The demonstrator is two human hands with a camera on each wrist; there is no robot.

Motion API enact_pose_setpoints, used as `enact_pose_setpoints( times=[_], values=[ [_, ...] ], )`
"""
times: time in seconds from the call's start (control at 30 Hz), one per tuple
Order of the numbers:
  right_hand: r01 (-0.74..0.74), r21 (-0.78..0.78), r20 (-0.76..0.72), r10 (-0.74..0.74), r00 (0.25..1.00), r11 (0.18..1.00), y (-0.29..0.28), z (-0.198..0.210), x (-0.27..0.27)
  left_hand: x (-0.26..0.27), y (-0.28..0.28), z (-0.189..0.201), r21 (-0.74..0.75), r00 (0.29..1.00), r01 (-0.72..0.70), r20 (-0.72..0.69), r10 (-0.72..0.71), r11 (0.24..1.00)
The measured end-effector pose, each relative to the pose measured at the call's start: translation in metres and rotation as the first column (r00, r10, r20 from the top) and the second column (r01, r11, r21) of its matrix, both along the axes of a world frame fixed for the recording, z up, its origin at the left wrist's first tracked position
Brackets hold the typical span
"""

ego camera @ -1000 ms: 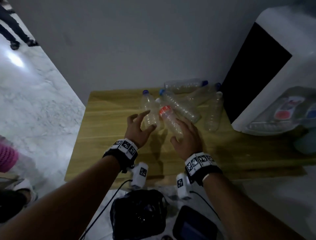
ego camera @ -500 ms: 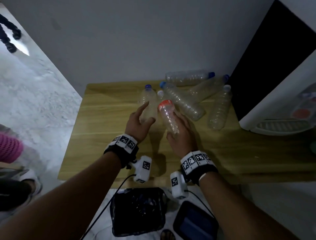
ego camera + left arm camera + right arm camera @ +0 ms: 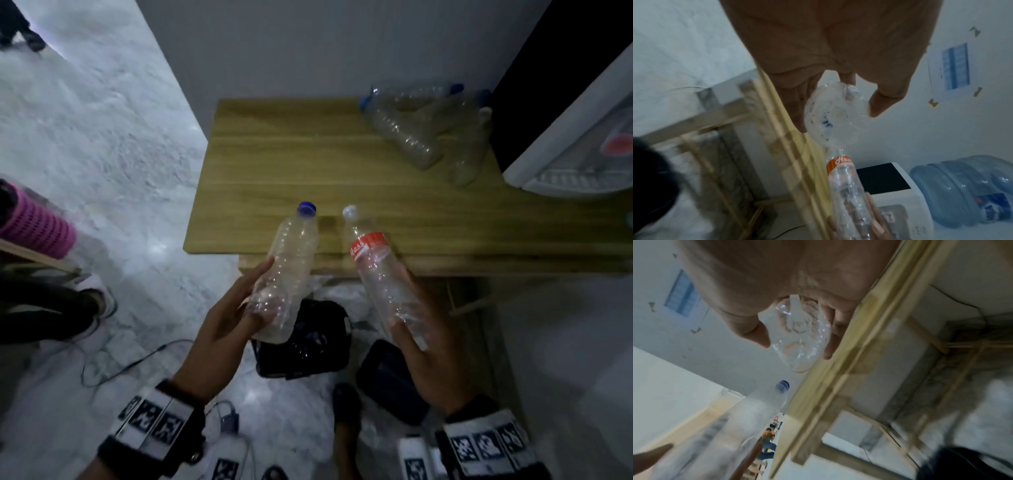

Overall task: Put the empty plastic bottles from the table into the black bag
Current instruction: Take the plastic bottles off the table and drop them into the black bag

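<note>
My left hand (image 3: 236, 318) grips a clear blue-capped bottle (image 3: 287, 274) by its lower half; its base (image 3: 835, 116) shows between thumb and fingers in the left wrist view. My right hand (image 3: 421, 329) grips a clear bottle with a red label and white cap (image 3: 380, 274), whose base (image 3: 800, 335) faces the right wrist camera. Both bottles are held off the table, above its near edge. The black bag (image 3: 303, 339) sits open on the floor below, between my hands. Several more empty bottles (image 3: 424, 126) lie heaped at the table's far right.
The wooden table (image 3: 308, 171) stands against a grey wall. A white water dispenser (image 3: 575, 147) stands on the right, with a large blue jug (image 3: 966, 190) on it. A dark flat object (image 3: 387, 380) lies by the bag. Cables (image 3: 120, 363) trail over the marble floor; a person's legs (image 3: 51, 305) are at left.
Both hands closed round a bottle on the table, lifted it and drew it back toward me, over the near edge and above the bag. The view tilted down.
</note>
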State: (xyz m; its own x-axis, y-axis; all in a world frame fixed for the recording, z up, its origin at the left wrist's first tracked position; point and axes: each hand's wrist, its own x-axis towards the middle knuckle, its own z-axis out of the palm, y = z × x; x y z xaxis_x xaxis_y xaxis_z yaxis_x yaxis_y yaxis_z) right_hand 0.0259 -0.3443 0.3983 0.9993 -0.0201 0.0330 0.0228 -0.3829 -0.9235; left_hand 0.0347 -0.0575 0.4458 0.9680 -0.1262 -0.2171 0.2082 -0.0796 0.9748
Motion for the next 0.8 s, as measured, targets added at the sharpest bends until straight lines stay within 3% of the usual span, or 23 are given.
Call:
enact_pose_setpoints(
  times=[0.17,0.3,0.47,0.57,0.7,0.8],
  values=[
    [0.009,0.057,-0.134,-0.001,0.991,0.998,0.025,-0.039,-0.085,-0.096,0.046,-0.030,-0.029,0.986,-0.018,-0.167,0.013,0.999],
    [0.025,0.064,-0.365,0.000,0.931,0.998,0.052,-0.095,-0.101,-0.126,0.062,-0.088,0.018,0.923,-0.070,-0.378,0.072,0.997],
    [0.027,-0.037,-0.603,-0.044,0.796,0.999,0.080,-0.185,-0.082,-0.113,0.051,-0.199,0.139,0.818,-0.162,-0.534,0.212,0.977],
    [0.034,-0.103,-0.669,-0.095,0.737,0.994,0.093,-0.240,-0.060,-0.091,0.044,-0.264,0.190,0.768,-0.160,-0.592,0.242,0.969],
    [0.016,-0.126,-0.719,-0.102,0.688,0.992,0.100,-0.301,-0.030,-0.063,0.033,-0.330,0.211,0.665,-0.222,-0.681,0.306,0.952],
    [-0.015,-0.129,-0.746,-0.087,0.660,0.992,0.101,-0.327,-0.012,-0.046,0.027,-0.361,0.220,0.633,-0.254,-0.698,0.334,0.942]
  ],
)
